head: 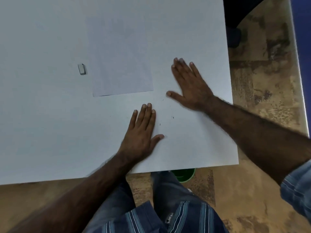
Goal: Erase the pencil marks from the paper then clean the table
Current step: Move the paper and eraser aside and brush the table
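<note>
Head view: left hand (142, 132) and right hand (189, 84) lie flat on the table (50, 132), fingers straight, holding nothing. Paper (121, 64), beyond the left fingertips, appears thin and limp; likely best pinched at an edge. Eraser (81, 69) lies farther left.

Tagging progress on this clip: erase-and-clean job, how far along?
Erasing looks done: the paper shows no marks I can make out, and the eraser lies untouched to its left. Cleaning is in hand: the left hand and right hand lie flat and open on the table. Left: a few dark specks between the hands, near the table's edge.
</note>
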The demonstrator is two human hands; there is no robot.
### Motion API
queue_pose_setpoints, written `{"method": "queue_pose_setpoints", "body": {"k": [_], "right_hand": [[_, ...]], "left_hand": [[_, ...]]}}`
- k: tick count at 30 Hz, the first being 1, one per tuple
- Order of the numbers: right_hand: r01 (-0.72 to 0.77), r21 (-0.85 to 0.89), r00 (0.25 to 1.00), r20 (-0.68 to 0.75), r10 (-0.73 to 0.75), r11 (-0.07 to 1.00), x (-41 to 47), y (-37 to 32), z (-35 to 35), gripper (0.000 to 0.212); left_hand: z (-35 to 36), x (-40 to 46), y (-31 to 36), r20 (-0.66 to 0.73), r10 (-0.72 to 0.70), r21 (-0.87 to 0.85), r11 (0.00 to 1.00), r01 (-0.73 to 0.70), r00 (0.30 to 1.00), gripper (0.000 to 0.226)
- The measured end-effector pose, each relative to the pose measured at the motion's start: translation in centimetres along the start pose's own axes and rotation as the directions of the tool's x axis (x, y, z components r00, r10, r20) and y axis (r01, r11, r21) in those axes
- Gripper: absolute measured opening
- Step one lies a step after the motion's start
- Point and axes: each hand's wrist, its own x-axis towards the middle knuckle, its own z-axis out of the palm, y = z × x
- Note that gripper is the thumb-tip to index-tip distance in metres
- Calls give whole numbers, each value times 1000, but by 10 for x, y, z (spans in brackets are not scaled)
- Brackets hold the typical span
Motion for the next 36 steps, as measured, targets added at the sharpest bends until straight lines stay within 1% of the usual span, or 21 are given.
{"method": "queue_pose_setpoints", "body": {"k": [2,4,7,9,11,12,14,16,17,19,21,24,26,27,28,29,31,32,33,34,36], "right_hand": [[140,-5,990,20,-140,990,-19,-13,2,96],[258,0,966,10,-258,966,-46,-28,5,91],[367,70,929,25,-370,928,-83,-38,7,82],[407,116,909,53,-414,906,-92,-32,4,81],[357,145,931,25,-364,923,-87,-19,2,81],[294,142,955,-5,-296,945,-78,-11,1,82],[131,109,991,-46,-126,985,-56,4,-2,84],[5,77,1000,-30,-2,997,-36,11,-4,87],[-15,65,1000,-16,16,998,-28,10,-3,88],[21,56,1000,-9,-21,998,-21,-2,1,90],[110,56,993,-38,-108,992,-27,-22,6,88],[231,78,971,-76,-225,970,-53,-46,12,74],[300,122,954,-59,-294,946,-73,-48,11,68],[325,155,946,-51,-321,933,-82,-46,11,66],[324,196,946,-56,-320,925,-90,-41,11,64],[284,238,959,-77,-273,929,-98,-36,11,63],[104,299,989,-128,-68,949,-116,-24,14,65],[1,311,989,-144,46,950,-123,-19,15,66],[-86,315,978,-155,140,945,-128,-15,17,66],[-148,315,965,-162,207,937,-132,-13,19,66],[-206,311,948,-172,268,928,-133,-13,22,66]], "left_hand": [[7,-4,16,-2,-17,11,1000,17,1000,85],[11,-3,32,-6,12,8,1000,-12,1000,83],[15,-8,50,-55,114,-36,993,-116,992,75],[14,-20,49,-90,88,-53,994,-93,992,76],[11,-31,41,-147,-48,-82,996,36,988,83],[10,-35,35,-169,-135,-86,989,122,976,88],[10,-38,26,-165,-283,-62,959,276,945,96],[11,-34,25,-143,-331,-37,944,329,933,102],[12,-31,28,-134,-321,-34,947,319,937,103],[14,-21,39,-123,-261,-34,965,259,957,102],[18,-12,52,-107,-162,-29,987,160,981,98],[20,-8,59,-105,-34,-75,997,26,994,86],[16,-16,49,-153,-25,-119,993,7,988,81],[13,-23,39,-192,-55,-126,992,30,980,80],[10,-31,27,-230,-115,-122,989,89,966,81],[8,-38,14,-259,-203,-111,977,180,944,85],[4,-50,-14,-275,-417,-94,908,407,866,95],[2,-53,-24,-265,-506,-91,860,501,821,100],[2,-53,-30,-250,-562,-85,824,560,789,103],[2,-51,-32,-232,-577,-77,813,577,783,105],[5,-43,-24,-195,-507,-72,861,503,839,108]]}}
